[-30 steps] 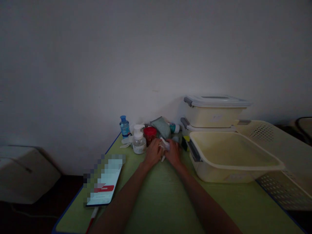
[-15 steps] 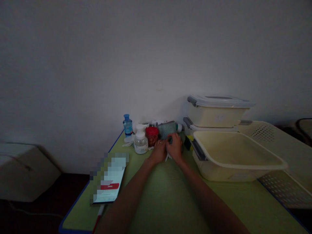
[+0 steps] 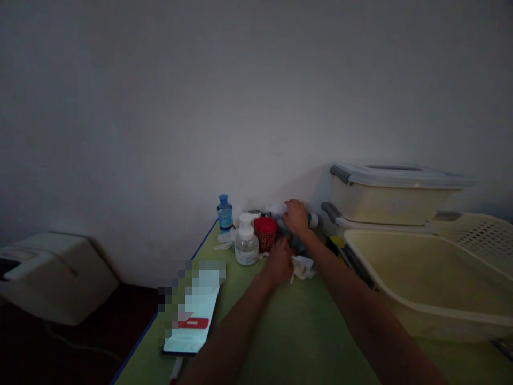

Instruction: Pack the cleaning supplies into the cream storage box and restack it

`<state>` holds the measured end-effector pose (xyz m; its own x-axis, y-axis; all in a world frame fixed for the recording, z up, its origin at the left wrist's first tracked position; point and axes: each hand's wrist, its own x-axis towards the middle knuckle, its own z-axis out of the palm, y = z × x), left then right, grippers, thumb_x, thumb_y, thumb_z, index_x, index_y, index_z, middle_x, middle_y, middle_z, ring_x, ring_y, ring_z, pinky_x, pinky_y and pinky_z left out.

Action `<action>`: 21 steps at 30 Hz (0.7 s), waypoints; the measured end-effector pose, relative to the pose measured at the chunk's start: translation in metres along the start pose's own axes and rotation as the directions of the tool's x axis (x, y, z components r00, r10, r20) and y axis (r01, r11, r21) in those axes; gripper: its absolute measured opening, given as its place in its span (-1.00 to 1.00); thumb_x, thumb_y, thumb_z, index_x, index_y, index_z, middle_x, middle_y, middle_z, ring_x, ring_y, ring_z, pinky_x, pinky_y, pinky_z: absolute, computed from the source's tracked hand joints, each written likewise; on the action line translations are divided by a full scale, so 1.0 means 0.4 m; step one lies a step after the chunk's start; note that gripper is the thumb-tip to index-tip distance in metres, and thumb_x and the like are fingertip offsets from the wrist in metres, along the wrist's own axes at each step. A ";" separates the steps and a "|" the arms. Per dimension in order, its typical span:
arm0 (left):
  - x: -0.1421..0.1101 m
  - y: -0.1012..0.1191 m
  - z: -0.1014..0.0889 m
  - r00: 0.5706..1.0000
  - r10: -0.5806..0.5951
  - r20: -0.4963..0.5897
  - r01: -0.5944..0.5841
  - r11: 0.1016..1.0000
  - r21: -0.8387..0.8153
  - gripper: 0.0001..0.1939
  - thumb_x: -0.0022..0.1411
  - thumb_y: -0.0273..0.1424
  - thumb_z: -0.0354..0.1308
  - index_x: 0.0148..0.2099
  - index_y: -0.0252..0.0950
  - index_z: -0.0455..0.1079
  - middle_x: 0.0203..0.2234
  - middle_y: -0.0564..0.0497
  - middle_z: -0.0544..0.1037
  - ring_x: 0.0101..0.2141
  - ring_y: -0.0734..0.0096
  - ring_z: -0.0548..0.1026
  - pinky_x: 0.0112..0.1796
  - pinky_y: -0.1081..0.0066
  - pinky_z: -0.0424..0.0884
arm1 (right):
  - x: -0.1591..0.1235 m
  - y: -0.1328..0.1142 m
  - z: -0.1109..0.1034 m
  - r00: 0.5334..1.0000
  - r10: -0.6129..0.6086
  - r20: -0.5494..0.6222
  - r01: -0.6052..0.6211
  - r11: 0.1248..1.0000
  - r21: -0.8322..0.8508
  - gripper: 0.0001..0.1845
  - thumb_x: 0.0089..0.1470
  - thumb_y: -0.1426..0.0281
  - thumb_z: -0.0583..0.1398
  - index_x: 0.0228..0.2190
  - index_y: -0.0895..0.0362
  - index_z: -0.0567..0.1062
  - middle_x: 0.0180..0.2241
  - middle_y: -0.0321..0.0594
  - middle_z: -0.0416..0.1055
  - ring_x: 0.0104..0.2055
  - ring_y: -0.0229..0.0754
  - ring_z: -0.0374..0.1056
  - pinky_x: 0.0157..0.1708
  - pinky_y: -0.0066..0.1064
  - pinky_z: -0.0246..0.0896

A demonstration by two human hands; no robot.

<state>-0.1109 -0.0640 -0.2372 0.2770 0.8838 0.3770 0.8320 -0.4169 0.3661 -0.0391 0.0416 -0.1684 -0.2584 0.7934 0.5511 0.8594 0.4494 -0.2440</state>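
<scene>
My left hand (image 3: 278, 262) is low over the table, just right of a red-lidded jar (image 3: 265, 234). Its fingers curl down against dark grey stuff, and whatever they hold is hidden. Farther back, my right hand (image 3: 296, 216) reaches over the grey heap near the wall with its fingers apart. A bottle with a white cap (image 3: 313, 220) lies beside that hand. Crumpled white tissue (image 3: 303, 267) rests on the table between my wrists. Left of the jar stands a clear pump bottle (image 3: 246, 247) with a white top.
A blue bottle (image 3: 225, 215) and a white spoon-like piece (image 3: 225, 239) are at the back left. A lit phone (image 3: 192, 315) with a cable lies on the green table (image 3: 296, 331). At right are an open cream bin (image 3: 425, 299) and a lidded box (image 3: 393, 200).
My hands, close together before, have parted. The right hand has moved back toward the wall, over where the patterned grey pouch stood. More white tissue shows. The view has shifted left.
</scene>
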 end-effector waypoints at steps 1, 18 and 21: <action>0.001 -0.002 0.001 1.000 0.020 0.000 -0.020 1.000 -0.007 -0.64 -0.07 -0.62 -0.05 -0.19 -0.37 0.39 0.14 -0.14 0.15 0.14 0.13 0.07 0.12 0.16 0.09 | 0.005 0.009 0.004 1.000 0.012 0.024 -0.012 1.000 -0.019 -0.56 -0.09 0.57 0.10 -0.09 0.28 0.35 -0.03 0.08 0.26 0.03 0.02 0.12 -0.04 -0.22 0.04; 0.006 -0.004 0.001 0.999 0.032 0.044 -0.033 0.999 0.012 -0.67 -0.04 -0.62 -0.10 -0.20 -0.35 0.31 -0.19 -0.11 0.41 -0.08 0.23 0.25 -0.01 0.25 0.24 | -0.029 0.050 0.096 0.960 0.236 -0.149 -0.259 0.954 -0.154 -0.61 -0.13 0.54 0.13 -0.16 0.21 0.33 -0.06 0.05 0.23 0.00 0.04 0.09 0.00 -0.04 -0.14; 0.006 -0.006 0.005 0.998 0.047 0.035 -0.047 0.999 0.000 -0.64 -0.04 -0.61 -0.11 -0.17 -0.35 0.32 -0.19 -0.10 0.42 -0.07 0.24 0.24 -0.01 0.26 0.23 | -0.053 0.057 0.106 0.937 0.254 -0.239 -0.290 0.948 -0.130 -0.61 -0.10 0.59 0.06 -0.16 0.18 0.33 -0.09 0.02 0.25 -0.01 0.02 0.09 0.00 -0.08 -0.15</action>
<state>-0.1113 -0.0606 -0.2387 0.3325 0.8703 0.3633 0.8181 -0.4578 0.3481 -0.0328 0.0525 -0.2194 0.0814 0.7593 0.6456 0.9470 0.1430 -0.2875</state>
